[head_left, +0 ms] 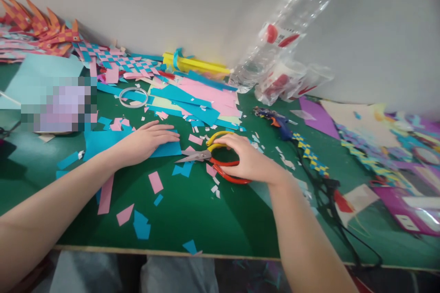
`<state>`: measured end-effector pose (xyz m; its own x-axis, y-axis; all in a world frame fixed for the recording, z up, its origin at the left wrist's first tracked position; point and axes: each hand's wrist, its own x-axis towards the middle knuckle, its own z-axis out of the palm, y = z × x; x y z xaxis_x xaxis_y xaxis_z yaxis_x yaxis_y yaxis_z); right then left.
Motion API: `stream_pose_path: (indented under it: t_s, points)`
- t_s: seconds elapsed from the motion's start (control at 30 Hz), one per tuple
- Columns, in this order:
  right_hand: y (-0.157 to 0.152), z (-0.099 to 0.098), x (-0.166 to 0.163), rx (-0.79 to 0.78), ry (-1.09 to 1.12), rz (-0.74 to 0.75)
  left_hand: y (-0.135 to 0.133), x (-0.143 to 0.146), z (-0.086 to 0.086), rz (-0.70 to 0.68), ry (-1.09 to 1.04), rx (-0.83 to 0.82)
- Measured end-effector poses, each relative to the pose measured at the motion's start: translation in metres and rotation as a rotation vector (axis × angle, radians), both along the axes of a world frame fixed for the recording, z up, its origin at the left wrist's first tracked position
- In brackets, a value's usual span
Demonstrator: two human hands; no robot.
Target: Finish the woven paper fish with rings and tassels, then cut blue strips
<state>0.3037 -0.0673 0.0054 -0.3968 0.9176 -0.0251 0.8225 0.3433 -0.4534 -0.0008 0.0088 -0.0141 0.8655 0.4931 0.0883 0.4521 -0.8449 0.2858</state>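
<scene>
My left hand (147,142) lies flat with its fingers stretched out on a strip of blue paper (103,143), pressing it to the green table. The strip's right end shows past my fingertips. In my right hand (250,155) is a pair of scissors (223,163) with one yellow and one red handle. The scissor blades are parted and point left, close to the right end of the blue strip. Small pink paper scraps (156,182) and blue scraps (141,225) lie around both hands.
Behind my hands lie stacked pink and blue sheets (206,94), a tape ring (133,97) and a yellow folded piece (195,65). A plastic bottle (275,32) leans at the wall. Right of my arm are a blue glue gun (283,128) with its cord and a purple box (402,210).
</scene>
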Motion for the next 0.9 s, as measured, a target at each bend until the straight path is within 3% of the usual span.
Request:
stream_pose_path:
  t_s: [0.23, 0.53, 0.9]
  points:
    - [-0.002, -0.005, -0.012, 0.015, -0.025, 0.042, 0.002, 0.001, -0.001, -0.022, 0.008, -0.068]
    - [-0.003, 0.004, -0.005, -0.023, -0.019, 0.056, 0.005, 0.0, -0.002, -0.026, -0.008, -0.08]
    - [-0.006, -0.007, -0.022, 0.002, -0.047, 0.047, 0.003, 0.005, -0.007, -0.007, -0.024, -0.054]
